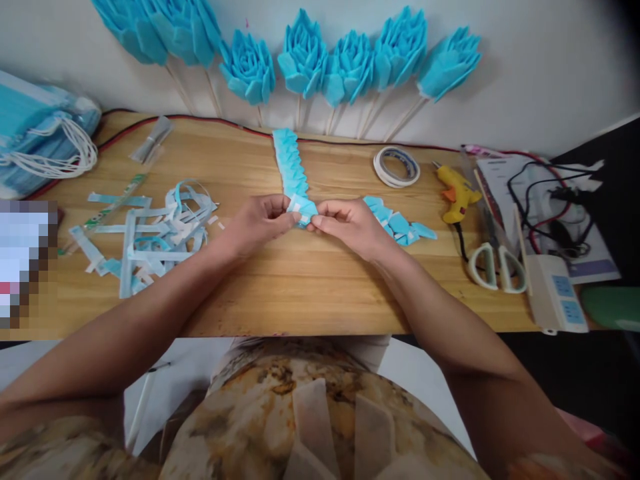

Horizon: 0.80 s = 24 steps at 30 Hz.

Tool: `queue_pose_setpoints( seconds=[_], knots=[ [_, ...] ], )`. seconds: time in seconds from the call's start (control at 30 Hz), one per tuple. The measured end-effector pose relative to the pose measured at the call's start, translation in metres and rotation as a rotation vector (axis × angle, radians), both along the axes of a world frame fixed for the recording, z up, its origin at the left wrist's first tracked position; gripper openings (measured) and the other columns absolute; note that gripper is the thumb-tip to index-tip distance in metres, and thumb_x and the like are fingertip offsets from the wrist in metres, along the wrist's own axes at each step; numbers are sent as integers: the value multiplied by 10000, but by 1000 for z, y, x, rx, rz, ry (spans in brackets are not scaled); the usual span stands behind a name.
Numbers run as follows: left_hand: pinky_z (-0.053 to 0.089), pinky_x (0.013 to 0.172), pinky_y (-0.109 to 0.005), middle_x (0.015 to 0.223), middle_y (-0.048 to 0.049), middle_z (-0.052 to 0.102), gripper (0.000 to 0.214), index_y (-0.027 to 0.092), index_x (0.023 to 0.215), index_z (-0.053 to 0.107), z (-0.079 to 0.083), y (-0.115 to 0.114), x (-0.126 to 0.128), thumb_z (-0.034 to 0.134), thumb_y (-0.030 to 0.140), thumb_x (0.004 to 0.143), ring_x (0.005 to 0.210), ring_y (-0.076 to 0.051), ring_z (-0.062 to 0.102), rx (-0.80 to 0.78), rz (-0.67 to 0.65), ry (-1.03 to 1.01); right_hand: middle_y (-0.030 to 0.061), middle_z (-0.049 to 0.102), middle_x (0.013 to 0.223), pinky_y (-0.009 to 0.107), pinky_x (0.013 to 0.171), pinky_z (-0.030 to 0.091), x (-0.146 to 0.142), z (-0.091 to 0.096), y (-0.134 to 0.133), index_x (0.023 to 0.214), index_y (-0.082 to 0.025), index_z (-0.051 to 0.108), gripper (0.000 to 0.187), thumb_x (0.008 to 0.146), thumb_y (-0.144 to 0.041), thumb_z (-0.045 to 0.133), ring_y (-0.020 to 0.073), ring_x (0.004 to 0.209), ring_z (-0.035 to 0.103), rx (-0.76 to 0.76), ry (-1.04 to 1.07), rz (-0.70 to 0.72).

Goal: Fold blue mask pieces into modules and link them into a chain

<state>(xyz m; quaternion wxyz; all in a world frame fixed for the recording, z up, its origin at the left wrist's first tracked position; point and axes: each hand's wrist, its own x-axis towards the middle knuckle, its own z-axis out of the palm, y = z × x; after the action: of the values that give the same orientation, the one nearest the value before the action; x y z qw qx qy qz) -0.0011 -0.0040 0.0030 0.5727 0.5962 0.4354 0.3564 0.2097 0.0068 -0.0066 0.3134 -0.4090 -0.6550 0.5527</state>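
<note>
Between my two hands, over the middle of the table, is a small blue and white fabric piece [303, 209]. My left hand [263, 223] pinches its left side, with the thumb on top. The fingertips of my right hand [345, 223] close on its right edge. Just behind my hands lies a strip of overlapping blue petals [289, 160], running toward the wall; whether it joins the held piece I cannot tell. To the right of my right hand is a small pile of cut blue petals [400, 223].
Cut mask strips [150, 240] are heaped at left, near a bag of blue masks [45, 133]. At right are a tape roll [397, 167], a yellow glue gun [456, 193], scissors [495, 263] and a power strip [557, 293]. Blue flowers on sticks [303, 57] line the wall.
</note>
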Motion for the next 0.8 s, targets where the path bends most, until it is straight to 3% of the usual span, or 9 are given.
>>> queue_pose_setpoints(
  seconds=[0.13,0.23,0.33,0.43,0.57,0.8],
  knots=[
    [294,553,-261,585,54,465,305,206,770,623,-4,1,2,805,447,805,561,-103,398,49,38,-5,-20,582,710,261,622,341,-2,-3,-1,741,-186,654,337,805,-495,774,108,671,448,53,-26,-50],
    [322,568,-261,643,51,514,304,223,909,621,-9,1,1,824,425,808,586,-114,448,166,203,-11,-34,516,676,269,600,319,-5,-3,-3,717,-202,599,301,828,-459,711,104,638,399,117,-51,-114],
    [339,574,-263,682,34,558,262,226,874,602,-10,-3,2,794,404,859,601,-114,467,314,355,38,-36,498,670,277,600,329,-8,-2,-5,712,-212,576,270,844,-430,665,104,632,386,171,-66,-175],
    [338,564,-262,663,28,562,210,212,798,624,-9,-9,3,746,352,897,584,-106,447,402,315,140,-40,483,662,277,601,337,-10,-3,-7,706,-217,557,268,855,-419,650,103,631,381,205,-67,-207],
    [348,548,-252,618,48,548,80,213,868,714,-13,-11,5,724,285,901,552,-102,452,506,243,233,-49,460,640,273,583,313,-11,-6,-7,698,-218,541,284,856,-424,655,96,608,373,256,-63,-221],
    [355,559,-259,635,40,604,64,218,891,761,-21,-9,3,728,273,897,554,-103,483,586,265,339,-34,548,649,271,606,363,-13,-7,-10,711,-216,573,208,861,-341,642,105,614,440,405,-128,-249]
  ],
)
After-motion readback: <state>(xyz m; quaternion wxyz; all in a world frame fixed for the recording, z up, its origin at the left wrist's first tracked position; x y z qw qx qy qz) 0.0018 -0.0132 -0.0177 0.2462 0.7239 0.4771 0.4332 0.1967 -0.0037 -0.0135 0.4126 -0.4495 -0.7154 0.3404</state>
